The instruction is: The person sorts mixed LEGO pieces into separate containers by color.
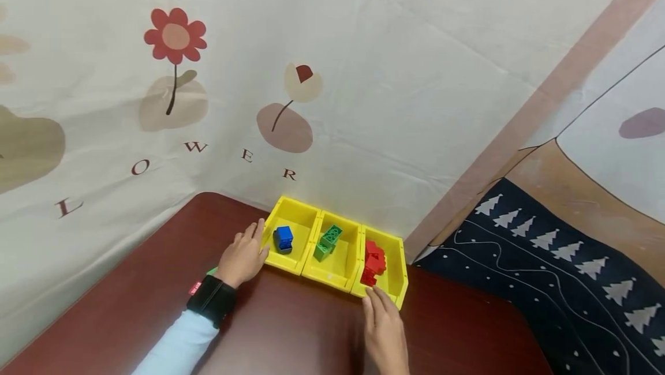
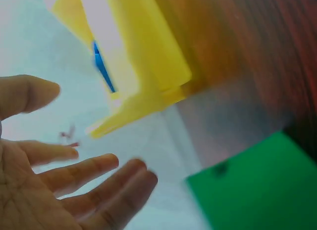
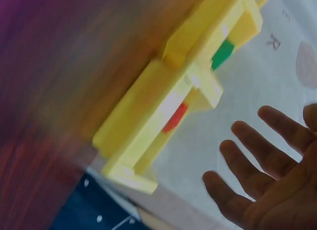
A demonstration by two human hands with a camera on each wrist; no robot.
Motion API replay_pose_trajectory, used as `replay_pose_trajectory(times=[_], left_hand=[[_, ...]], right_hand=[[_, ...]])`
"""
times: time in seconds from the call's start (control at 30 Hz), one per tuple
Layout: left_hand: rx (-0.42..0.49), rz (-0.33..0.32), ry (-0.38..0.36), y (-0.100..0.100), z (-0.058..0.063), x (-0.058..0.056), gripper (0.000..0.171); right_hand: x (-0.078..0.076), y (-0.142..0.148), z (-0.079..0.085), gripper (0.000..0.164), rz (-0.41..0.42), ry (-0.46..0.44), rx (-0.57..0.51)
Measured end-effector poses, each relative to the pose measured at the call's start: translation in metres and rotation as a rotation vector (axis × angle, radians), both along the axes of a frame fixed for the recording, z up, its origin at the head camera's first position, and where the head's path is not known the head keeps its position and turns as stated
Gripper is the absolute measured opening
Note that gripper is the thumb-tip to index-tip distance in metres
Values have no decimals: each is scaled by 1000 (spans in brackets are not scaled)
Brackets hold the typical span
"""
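Three yellow bins stand joined in a row. The left bin [image 1: 302, 231] holds blue toy bricks [image 1: 283, 237], the middle bin [image 1: 343, 262] green bricks [image 1: 328, 242], and the right bin [image 1: 396, 262] red bricks [image 1: 373, 262]. My left hand [image 1: 243, 255] is at the outer side of the left bin, its fingers loosely extended. At the front of the right bin is my right hand [image 1: 385, 329], fingertips close to the rim. Both wrist views show spread fingers with nothing between them.
The bins stand on a dark red-brown table [image 1: 291, 323], against a pale printed cloth wall [image 1: 363, 104]. A dark cloth with white trees [image 1: 545, 240] hangs on the right. Something green with a straight edge [image 2: 257, 185] lies beside the left wrist.
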State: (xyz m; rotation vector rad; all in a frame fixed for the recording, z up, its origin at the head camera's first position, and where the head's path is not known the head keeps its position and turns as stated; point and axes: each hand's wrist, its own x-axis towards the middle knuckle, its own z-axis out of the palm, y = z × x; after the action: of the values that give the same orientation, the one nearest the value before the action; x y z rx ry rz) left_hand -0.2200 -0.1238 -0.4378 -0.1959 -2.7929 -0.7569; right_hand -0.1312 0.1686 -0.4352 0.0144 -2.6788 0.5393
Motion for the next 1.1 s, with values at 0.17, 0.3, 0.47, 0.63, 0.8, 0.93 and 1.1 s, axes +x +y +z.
replay_pose_trajectory(times=[0.17,0.3,0.47,0.63,0.8,0.93,1.1], left_hand=[[-105,15,109,7,7,28,64],[-128,19,94,14,5,45,69],[-135,31,76,21,4,61,75],[-132,46,75,24,8,73,76],[-130,46,90,25,9,74,72],[-153,44,65,27,9,74,72],[-158,18,30,33,9,74,72]], right_hand=[[-2,22,6,49,-60,-180,17],[-1,35,5,68,-92,-292,46],[2,51,6,83,-105,-339,63],[4,57,16,88,-99,-342,19],[3,54,22,91,-82,-354,-12],[4,55,23,92,-89,-379,-14],[6,61,22,92,-99,-401,-11]])
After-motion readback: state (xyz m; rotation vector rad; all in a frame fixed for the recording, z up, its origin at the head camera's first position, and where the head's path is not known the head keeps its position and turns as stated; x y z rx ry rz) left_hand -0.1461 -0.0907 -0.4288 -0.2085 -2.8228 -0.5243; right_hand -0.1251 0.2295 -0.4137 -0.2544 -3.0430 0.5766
